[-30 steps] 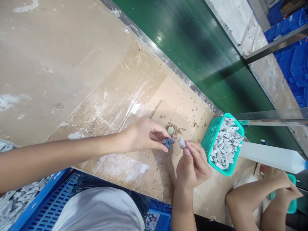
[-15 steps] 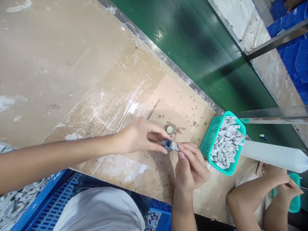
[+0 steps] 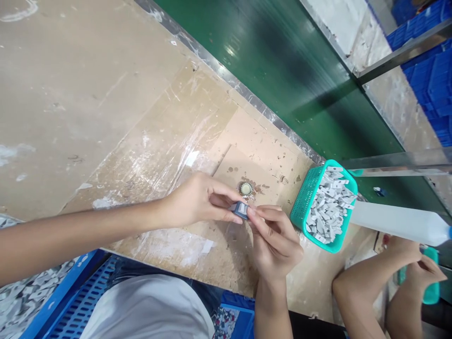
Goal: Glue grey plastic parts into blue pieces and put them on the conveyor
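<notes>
One small blue-grey plastic part (image 3: 240, 209), squarish w/ a paler grey face, sits just left of the teal basket (image 3: 306, 200), low over the brown surface (image 3: 106, 117). Left hand (image 3: 197, 200) fingers pinch its left end; right hand (image 3: 273, 240) fingers press on its right end, so 2 hands on 1 part. Basket: 1, heaped w/ pale grey pieces (image 3: 328, 209), too many to count. One round metal cap (image 3: 246, 189) lies left of basket, just above the part

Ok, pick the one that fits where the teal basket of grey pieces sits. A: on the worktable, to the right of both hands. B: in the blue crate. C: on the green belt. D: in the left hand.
A: the teal basket rests on the worktable, right of the left hand and right hand.
</notes>
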### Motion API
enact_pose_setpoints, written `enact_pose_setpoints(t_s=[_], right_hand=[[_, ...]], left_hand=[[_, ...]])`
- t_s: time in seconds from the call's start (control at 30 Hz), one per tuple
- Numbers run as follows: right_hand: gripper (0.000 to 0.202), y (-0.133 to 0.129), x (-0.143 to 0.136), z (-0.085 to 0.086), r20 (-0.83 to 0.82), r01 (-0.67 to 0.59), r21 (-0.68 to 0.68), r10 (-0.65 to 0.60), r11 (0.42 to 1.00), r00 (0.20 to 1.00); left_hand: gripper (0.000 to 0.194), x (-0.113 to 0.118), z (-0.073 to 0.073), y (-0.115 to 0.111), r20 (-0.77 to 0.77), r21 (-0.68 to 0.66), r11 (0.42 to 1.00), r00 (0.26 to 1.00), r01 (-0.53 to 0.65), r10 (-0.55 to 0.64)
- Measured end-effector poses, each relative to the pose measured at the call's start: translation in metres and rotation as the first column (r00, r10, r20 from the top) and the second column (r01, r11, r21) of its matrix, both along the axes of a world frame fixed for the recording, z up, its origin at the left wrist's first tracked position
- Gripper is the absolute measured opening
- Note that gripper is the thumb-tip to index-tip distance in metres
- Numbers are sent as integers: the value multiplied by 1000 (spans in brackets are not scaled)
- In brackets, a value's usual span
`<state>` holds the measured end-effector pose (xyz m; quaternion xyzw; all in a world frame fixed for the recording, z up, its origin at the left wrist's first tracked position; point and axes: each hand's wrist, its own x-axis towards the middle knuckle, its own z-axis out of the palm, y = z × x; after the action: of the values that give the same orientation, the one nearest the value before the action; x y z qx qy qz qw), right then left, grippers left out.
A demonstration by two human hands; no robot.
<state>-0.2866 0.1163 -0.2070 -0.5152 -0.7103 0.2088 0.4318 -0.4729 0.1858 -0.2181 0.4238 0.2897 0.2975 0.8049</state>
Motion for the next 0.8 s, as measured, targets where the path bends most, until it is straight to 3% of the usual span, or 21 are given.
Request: enact_pose_setpoints(t_s=[0.13,0.27,0.33,0.43,0.5,0.6,0.8], right_hand=[[54,-2,4,9,41,-56,-79,59,995,997],[49,6,12,31,74,-140,-186,156,973,985],[41,14,13,42,30,-176,-271,192,946,981],[28,28,10,51,-165,-216,-372,165,903,972],[22,36,6,49,-305,-237,-415,111,878,946],[17,43,1,40,-463,-279,-453,43,847,885],[18,41,-7,27,-560,-267,-452,-38,851,828]], left_hand=[[24,-3,4,3,2,-12,1000,1000,1,-1],[26,-5,7,8,14,-57,997,999,54,-53],[23,-4,7,9,59,-148,980,990,132,-124],[25,-2,4,8,251,-335,904,950,267,-187],[30,-1,1,5,358,-408,859,920,309,-161],[29,0,-2,0,382,-457,846,920,273,-90],[18,-1,1,0,339,-521,835,941,176,14]])
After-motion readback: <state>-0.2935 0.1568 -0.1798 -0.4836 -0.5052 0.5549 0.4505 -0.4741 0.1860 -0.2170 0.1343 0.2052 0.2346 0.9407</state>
